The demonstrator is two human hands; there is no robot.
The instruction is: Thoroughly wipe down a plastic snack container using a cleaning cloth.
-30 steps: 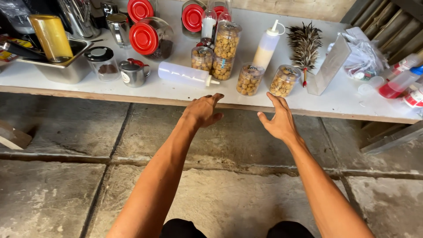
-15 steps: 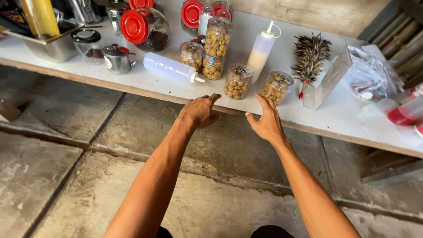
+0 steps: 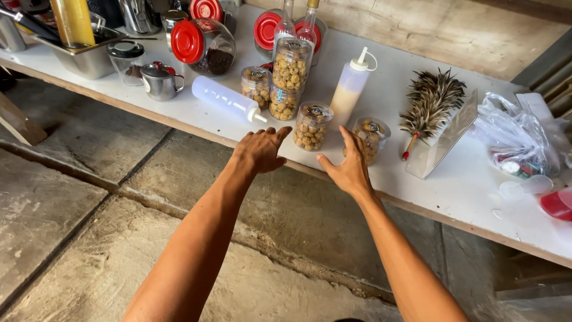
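Two bare hands are shown at the near edge of the white worktop (image 3: 417, 179). The left hand (image 3: 260, 151), loosely curled and empty, is held just beside a small clear jar of round snacks (image 3: 311, 126). The right hand (image 3: 350, 166), open with fingers spread, grips nothing and overlaps a second snack jar (image 3: 372, 133). A squeeze bottle lying on its side (image 3: 225, 99) is seen nearby.
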